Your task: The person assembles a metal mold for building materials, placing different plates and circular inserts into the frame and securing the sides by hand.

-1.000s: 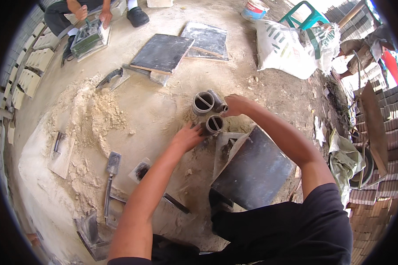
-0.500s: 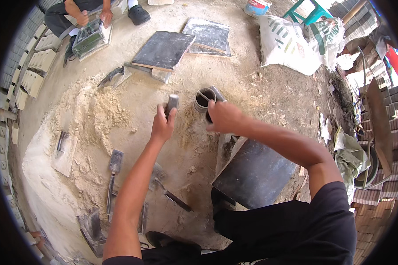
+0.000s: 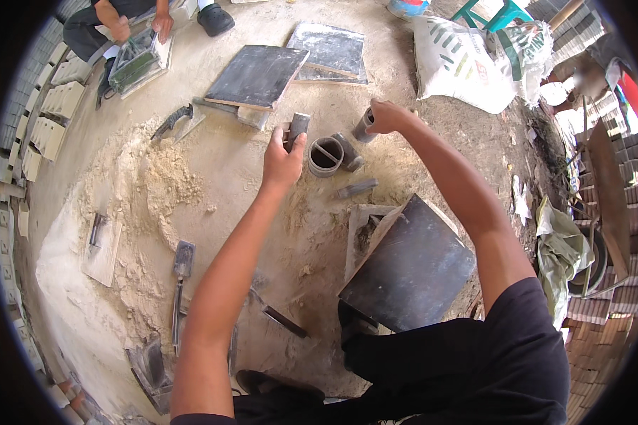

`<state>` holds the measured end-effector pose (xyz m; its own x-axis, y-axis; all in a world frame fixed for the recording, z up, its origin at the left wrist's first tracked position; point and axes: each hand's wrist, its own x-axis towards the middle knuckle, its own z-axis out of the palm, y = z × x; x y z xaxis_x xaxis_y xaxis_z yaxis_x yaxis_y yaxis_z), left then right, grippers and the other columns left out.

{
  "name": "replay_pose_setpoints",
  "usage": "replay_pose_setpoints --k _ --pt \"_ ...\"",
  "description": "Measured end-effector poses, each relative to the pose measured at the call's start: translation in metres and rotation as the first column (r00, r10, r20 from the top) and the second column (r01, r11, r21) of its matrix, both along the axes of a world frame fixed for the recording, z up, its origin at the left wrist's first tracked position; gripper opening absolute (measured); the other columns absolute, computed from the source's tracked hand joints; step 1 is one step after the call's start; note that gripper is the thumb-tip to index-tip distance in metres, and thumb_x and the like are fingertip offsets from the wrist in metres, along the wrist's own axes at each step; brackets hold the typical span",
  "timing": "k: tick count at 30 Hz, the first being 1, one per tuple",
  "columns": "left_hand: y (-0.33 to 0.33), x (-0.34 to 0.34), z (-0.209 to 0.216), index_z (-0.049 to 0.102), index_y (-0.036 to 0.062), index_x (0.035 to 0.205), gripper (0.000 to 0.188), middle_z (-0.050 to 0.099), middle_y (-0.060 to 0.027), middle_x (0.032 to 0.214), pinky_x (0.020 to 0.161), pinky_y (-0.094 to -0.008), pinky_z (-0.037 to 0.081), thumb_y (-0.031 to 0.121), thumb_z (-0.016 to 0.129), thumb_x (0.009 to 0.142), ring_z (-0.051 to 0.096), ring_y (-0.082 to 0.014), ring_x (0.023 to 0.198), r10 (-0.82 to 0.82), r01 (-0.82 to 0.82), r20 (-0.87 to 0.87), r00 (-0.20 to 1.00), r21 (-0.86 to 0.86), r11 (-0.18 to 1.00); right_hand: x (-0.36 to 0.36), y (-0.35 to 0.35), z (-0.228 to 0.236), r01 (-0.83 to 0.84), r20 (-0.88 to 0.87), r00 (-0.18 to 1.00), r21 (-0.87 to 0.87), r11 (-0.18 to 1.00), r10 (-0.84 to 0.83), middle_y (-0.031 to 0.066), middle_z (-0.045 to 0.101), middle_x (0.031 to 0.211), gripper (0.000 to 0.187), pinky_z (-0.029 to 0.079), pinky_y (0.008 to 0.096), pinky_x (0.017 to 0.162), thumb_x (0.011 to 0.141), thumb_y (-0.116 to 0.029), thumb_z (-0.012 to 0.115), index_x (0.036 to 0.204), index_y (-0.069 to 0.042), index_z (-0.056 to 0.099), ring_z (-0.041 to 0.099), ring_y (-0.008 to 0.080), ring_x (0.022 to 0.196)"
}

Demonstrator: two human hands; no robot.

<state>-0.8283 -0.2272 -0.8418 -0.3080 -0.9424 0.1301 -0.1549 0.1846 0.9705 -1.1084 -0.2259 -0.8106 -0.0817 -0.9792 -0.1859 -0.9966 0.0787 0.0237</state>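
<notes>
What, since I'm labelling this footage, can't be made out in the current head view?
In the head view:
Lower end of the dark block: hidden by the left hand.
Part of the dark cylinder: covered by the right hand.
Bottom of the round container: lost in shadow.
Part of the pale frame: hidden by the dark board.
Top of the tub: cut off by the upper edge.

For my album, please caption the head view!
Left hand holds a dark block, right hand a dark tube; dusty floor below.
</notes>
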Motion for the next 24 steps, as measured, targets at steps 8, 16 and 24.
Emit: replay_pose_setpoints --k 8,16,24 --pt "-0.004 -0.001 -0.025 0.052 -0.0069 0.11 0.065 0.065 -0.0249 0.102 0.081 -0.0422 0.049 0.045 0.072 0.077 0.065 -0.0361 0.095 0.148 -0.152 0.48 0.865 -0.031 0.988 0.082 0.028 0.007 -0.135 0.023 0.991 0.279 0.951 0.134 0.0203 0.069 0.098 0.05 0.055 0.0403 0.08 0.082 -0.043 0.07 0.097 0.005 0.067 0.067 0.0338 0.093" --pt "-0.009 -0.007 -0.034 0.059 -0.0024 0.094 0.05 0.06 -0.0084 0.075 0.048 -0.0302 0.047 0.039 0.079 0.074 0.06 -0.0146 0.059 -0.032 -0.009 0.057 0.998 0.603 0.798 0.057 0.03 -0.061 -0.175 0.111 0.981 0.181 0.968 0.157 0.0218 0.069 0.082 0.048 0.055 0.0408 0.075 0.077 -0.046 0.07 0.076 0.003 0.07 0.069 0.0318 0.084" --pt "0.008 -0.019 -0.033 0.056 -0.0077 0.081 0.031 0.062 -0.0132 0.065 0.044 -0.0319 0.051 0.019 0.07 0.074 0.061 -0.0175 0.049 0.248 -0.195 -0.031 0.968 0.523 0.829 0.06 0.068 -0.043 -0.209 -0.132 0.956 0.32 0.924 0.262 0.0142 0.069 0.094 0.079 0.054 0.0386 0.078 0.064 -0.071 0.071 0.094 0.001 0.07 0.068 0.0289 0.089"
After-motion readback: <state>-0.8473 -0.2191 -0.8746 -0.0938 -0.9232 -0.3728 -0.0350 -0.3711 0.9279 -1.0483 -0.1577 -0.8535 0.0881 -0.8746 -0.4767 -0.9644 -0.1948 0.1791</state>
